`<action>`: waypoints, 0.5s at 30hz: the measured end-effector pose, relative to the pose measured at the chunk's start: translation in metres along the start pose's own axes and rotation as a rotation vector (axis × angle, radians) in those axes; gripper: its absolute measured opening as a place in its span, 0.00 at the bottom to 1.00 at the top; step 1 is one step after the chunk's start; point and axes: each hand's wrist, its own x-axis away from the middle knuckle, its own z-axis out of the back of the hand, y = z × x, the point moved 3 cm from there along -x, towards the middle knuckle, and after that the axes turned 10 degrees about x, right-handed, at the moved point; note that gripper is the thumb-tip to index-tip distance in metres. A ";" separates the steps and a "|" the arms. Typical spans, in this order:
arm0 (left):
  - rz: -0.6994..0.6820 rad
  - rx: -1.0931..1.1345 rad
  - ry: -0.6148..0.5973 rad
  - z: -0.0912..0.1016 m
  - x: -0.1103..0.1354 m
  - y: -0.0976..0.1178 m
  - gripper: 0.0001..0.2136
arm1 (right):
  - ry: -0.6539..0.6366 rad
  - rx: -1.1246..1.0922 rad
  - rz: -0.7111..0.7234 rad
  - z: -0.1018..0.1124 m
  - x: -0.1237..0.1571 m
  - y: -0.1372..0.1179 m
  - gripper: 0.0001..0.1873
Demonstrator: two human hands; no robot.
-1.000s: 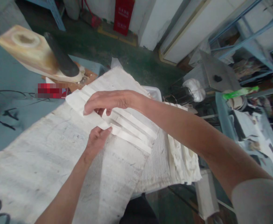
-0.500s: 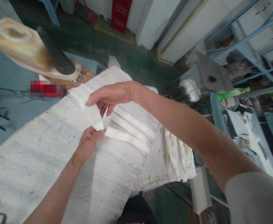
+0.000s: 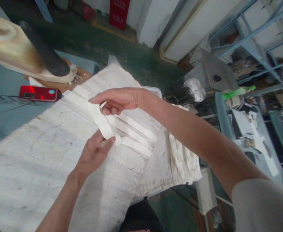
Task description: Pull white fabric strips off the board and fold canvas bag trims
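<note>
Between my two hands runs a white fabric strip (image 3: 104, 121), folded and bent over the cloth-covered board (image 3: 59, 145). My left hand (image 3: 95, 150) pinches its lower end between thumb and fingers. At the upper end, the thumb and curled fingers of my right hand (image 3: 119, 100) grip the same strip. Several flat white strips (image 3: 129, 130) lie side by side on the board, just right of my hands. Other pale strips reach toward the board's upper left edge, partly covered by my right hand.
A clothes iron (image 3: 22, 51) with a black handle stands at the upper left, near a red phone (image 3: 39, 93) and thin cables. Bundled white strips (image 3: 183, 158) hang at the board's right end. Blue shelving (image 3: 252, 48) and a cluttered side table (image 3: 252, 135) stand to the right.
My left hand has shifted right and slightly down, and more of the strip shows stretched between my hands. My right hand stays near the same spot, its fingers more curled.
</note>
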 end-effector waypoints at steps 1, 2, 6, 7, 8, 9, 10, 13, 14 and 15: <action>-0.007 0.020 0.005 -0.002 0.002 0.000 0.19 | 0.003 0.001 0.014 0.001 0.001 0.001 0.27; -0.010 0.049 0.015 -0.005 0.002 -0.001 0.21 | 0.002 0.000 0.028 0.002 0.002 0.002 0.26; -0.014 0.195 0.085 -0.013 0.004 -0.014 0.29 | 0.010 -0.041 0.046 0.007 0.009 0.006 0.21; -0.016 0.223 0.104 -0.016 0.007 -0.016 0.30 | 0.015 -0.048 0.036 0.009 0.010 0.009 0.19; -0.019 0.247 0.121 -0.019 0.010 -0.017 0.30 | 0.021 -0.052 0.023 0.010 0.010 0.012 0.18; -0.024 0.266 0.137 -0.022 0.014 -0.018 0.30 | 0.023 -0.054 0.015 0.011 0.010 0.016 0.17; -0.030 0.283 0.150 -0.026 0.018 -0.017 0.29 | 0.022 -0.057 0.015 0.011 0.010 0.020 0.16; -0.046 0.320 0.170 -0.036 0.029 -0.013 0.27 | 0.021 -0.095 0.060 0.011 0.011 0.029 0.16; -0.044 0.326 0.169 -0.038 0.030 -0.012 0.27 | 0.025 -0.106 0.069 0.010 0.011 0.030 0.16; -0.042 0.330 0.168 -0.038 0.031 -0.010 0.28 | 0.029 -0.113 0.069 0.010 0.012 0.031 0.17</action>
